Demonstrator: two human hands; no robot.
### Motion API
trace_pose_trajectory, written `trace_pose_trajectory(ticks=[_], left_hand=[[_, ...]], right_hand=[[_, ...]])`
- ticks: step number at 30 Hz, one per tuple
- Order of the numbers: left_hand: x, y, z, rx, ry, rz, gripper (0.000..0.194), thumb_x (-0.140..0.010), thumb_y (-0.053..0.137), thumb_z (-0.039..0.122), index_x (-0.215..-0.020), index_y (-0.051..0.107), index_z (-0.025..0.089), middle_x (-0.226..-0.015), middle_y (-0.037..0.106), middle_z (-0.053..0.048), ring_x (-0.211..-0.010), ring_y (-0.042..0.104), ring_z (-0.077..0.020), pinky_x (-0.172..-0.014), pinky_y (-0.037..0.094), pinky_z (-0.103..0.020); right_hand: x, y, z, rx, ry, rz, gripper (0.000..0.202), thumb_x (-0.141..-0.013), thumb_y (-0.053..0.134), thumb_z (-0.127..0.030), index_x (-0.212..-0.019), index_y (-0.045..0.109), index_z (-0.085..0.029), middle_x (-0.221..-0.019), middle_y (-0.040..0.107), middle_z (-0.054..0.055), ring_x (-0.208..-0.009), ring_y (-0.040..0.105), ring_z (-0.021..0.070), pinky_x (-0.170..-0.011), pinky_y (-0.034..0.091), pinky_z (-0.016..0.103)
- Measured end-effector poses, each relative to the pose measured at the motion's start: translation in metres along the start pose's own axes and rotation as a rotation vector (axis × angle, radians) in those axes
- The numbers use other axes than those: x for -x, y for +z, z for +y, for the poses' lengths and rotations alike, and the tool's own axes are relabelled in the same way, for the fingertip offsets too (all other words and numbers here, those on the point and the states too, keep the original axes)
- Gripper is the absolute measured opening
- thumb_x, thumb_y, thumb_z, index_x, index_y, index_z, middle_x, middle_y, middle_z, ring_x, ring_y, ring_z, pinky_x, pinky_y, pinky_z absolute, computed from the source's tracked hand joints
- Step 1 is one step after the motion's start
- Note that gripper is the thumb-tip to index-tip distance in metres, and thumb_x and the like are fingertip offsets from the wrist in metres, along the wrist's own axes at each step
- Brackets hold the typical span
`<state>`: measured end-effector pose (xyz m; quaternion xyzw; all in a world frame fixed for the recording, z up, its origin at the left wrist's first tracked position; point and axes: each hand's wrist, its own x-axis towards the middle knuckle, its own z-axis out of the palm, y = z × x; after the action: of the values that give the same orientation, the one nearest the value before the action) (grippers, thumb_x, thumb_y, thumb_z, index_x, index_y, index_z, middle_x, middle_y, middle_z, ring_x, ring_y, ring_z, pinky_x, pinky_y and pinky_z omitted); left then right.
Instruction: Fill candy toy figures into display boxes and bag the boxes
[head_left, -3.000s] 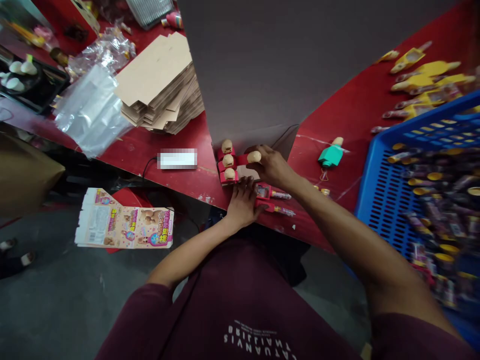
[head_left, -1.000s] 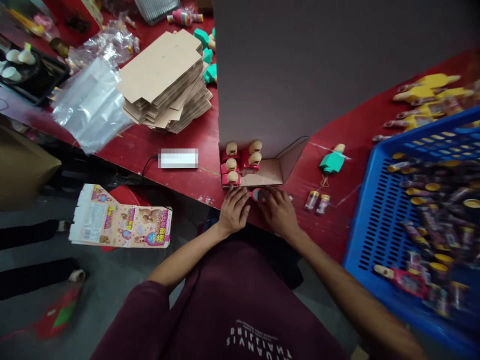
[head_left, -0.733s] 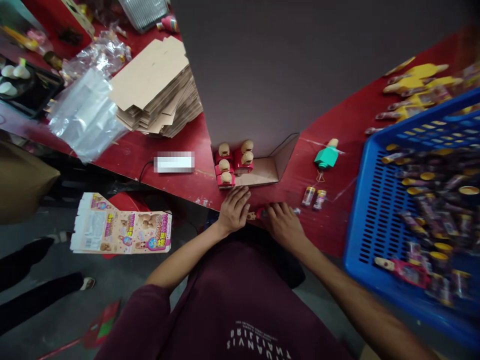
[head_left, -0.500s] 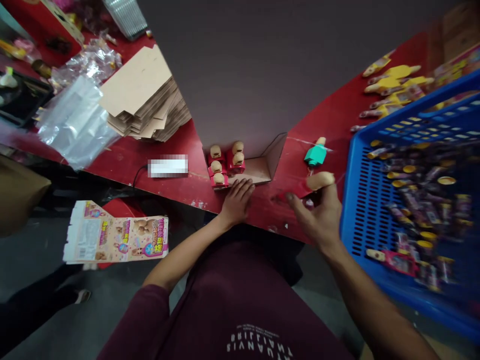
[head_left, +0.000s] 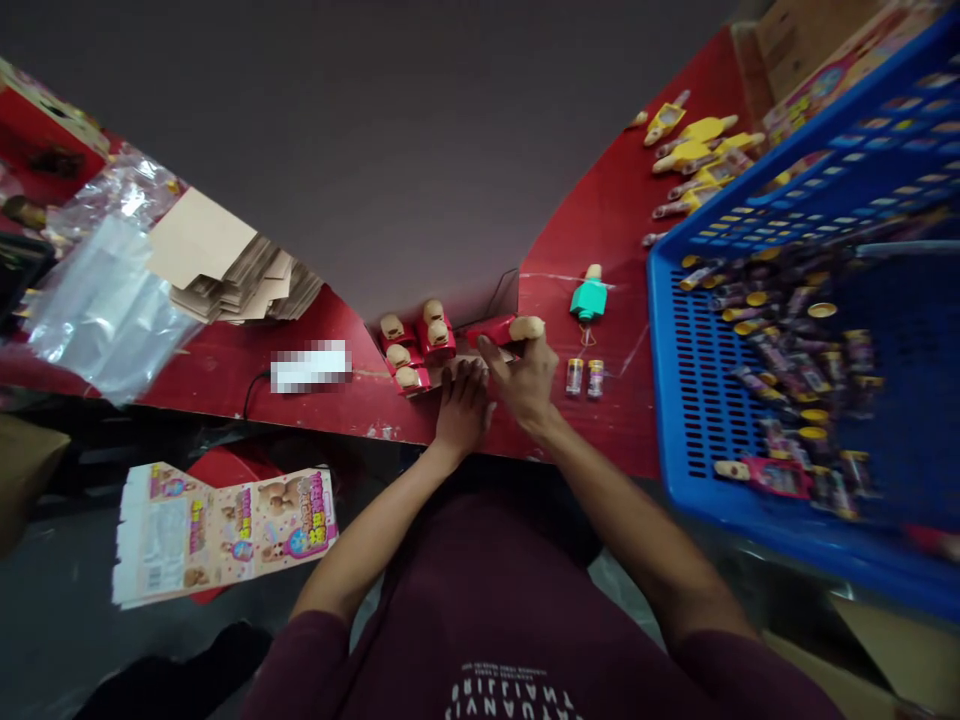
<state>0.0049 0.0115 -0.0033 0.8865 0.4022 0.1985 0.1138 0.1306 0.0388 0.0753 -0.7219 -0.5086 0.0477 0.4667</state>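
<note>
My right hand (head_left: pixel 527 378) holds a red toy (head_left: pixel 491 330) with a tan, rounded head, over the right part of an open box (head_left: pixel 512 296). My left hand (head_left: pixel 461 405) rests at the box's near edge, fingers spread, holding nothing. Several red toys with tan heads (head_left: pixel 436 332) stand in the left part of the box. A teal toy (head_left: pixel 589 298) lies on the table to the right of the box, with two small tubes (head_left: pixel 595 379) below it.
A blue basket (head_left: pixel 679 400) full of small tubes occupies the right side. Yellow toys (head_left: pixel 686 155) lie behind it. Cardboard sheets (head_left: pixel 202 240), plastic bags (head_left: pixel 109 300) and a blurred white object (head_left: pixel 310 367) are at the left. A printed carton (head_left: pixel 225 530) lies below the table edge.
My right hand has moved left with the red toy, from beside the box to over it. The two small tubes now show plainly. The whole view has shifted.
</note>
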Motion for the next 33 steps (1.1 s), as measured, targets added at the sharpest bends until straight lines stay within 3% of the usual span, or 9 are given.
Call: trace_pose_trajectory(ticks=[8, 13, 19, 23, 26, 28, 31, 33], left_hand=[[0.001, 0.004, 0.000, 0.064, -0.017, 0.034, 0.054, -0.090, 0.052, 0.026, -0.140, 0.042, 0.009, -0.142, 0.049, -0.021, -0.146, 0.026, -0.0339, -0.117, 0.017, -0.064], [0.001, 0.001, 0.002, 0.070, -0.018, 0.051, 0.041, -0.087, 0.055, 0.025, -0.125, 0.057, 0.010, -0.132, 0.057, -0.021, -0.141, 0.034, -0.0368, -0.117, 0.022, -0.063], [0.000, 0.003, -0.002, 0.061, -0.006, 0.057, 0.038, -0.085, 0.057, 0.024, -0.121, 0.059, 0.009, -0.129, 0.060, -0.021, -0.140, 0.036, -0.0363, -0.116, 0.024, -0.063], [0.001, 0.004, -0.004, 0.089, -0.003, 0.066, 0.032, -0.082, 0.057, 0.020, -0.112, 0.064, 0.013, -0.116, 0.066, -0.019, -0.131, 0.047, -0.0366, -0.117, 0.024, -0.063], [-0.001, 0.005, -0.008, 0.071, 0.011, 0.110, 0.038, -0.083, 0.056, 0.022, -0.119, 0.061, 0.010, -0.123, 0.063, -0.023, -0.133, 0.045, -0.0377, -0.116, 0.025, -0.063], [-0.003, 0.005, -0.011, 0.073, 0.033, 0.126, 0.046, -0.087, 0.053, 0.024, -0.131, 0.054, 0.009, -0.137, 0.054, -0.023, -0.139, 0.038, -0.0362, -0.117, 0.022, -0.062], [-0.006, 0.005, -0.014, 0.101, 0.052, 0.131, 0.054, -0.091, 0.051, 0.028, -0.142, 0.043, 0.013, -0.146, 0.047, -0.019, -0.144, 0.031, -0.0327, -0.119, 0.017, -0.060], [-0.007, 0.005, -0.014, 0.116, 0.044, 0.142, 0.056, -0.092, 0.051, 0.030, -0.145, 0.040, 0.014, -0.147, 0.045, -0.018, -0.145, 0.028, -0.0317, -0.120, 0.015, -0.059]], right_hand=[[-0.012, 0.005, -0.007, 0.067, 0.096, -0.185, 0.049, -0.084, 0.052, -0.067, -0.095, 0.051, -0.020, -0.076, 0.063, 0.006, -0.065, 0.058, 0.0205, -0.060, 0.045, 0.032], [-0.017, 0.016, -0.018, 0.153, -0.030, -0.269, 0.046, -0.090, 0.044, -0.063, -0.097, 0.050, -0.018, -0.087, 0.064, 0.012, -0.078, 0.061, 0.0246, -0.069, 0.048, 0.037], [-0.026, 0.030, -0.015, 0.235, -0.116, -0.386, 0.038, -0.100, 0.034, -0.048, -0.101, 0.052, -0.014, -0.092, 0.065, 0.016, -0.081, 0.062, 0.0256, -0.072, 0.049, 0.037], [-0.024, 0.029, -0.034, 0.281, -0.085, -0.425, 0.039, -0.102, 0.032, -0.042, -0.107, 0.055, -0.011, -0.097, 0.066, 0.015, -0.085, 0.064, 0.0251, -0.075, 0.052, 0.036], [-0.017, 0.015, -0.036, 0.283, -0.085, -0.390, 0.042, -0.101, 0.034, -0.045, -0.122, 0.052, -0.013, -0.106, 0.067, 0.013, -0.089, 0.066, 0.0223, -0.077, 0.054, 0.033], [-0.012, -0.006, -0.022, 0.224, -0.090, -0.297, 0.039, -0.100, 0.037, -0.046, -0.125, 0.053, -0.021, -0.109, 0.068, 0.008, -0.090, 0.066, 0.0189, -0.079, 0.055, 0.030], [-0.013, -0.052, 0.025, 0.200, 0.040, -0.047, 0.037, -0.101, 0.031, -0.038, -0.118, 0.058, -0.021, -0.107, 0.069, 0.008, -0.093, 0.066, 0.0179, -0.085, 0.053, 0.031], [-0.016, -0.089, 0.064, 0.313, 0.227, 0.129, 0.040, -0.099, 0.028, -0.030, -0.118, 0.058, -0.012, -0.109, 0.067, 0.016, -0.101, 0.064, 0.0225, -0.090, 0.050, 0.039]])
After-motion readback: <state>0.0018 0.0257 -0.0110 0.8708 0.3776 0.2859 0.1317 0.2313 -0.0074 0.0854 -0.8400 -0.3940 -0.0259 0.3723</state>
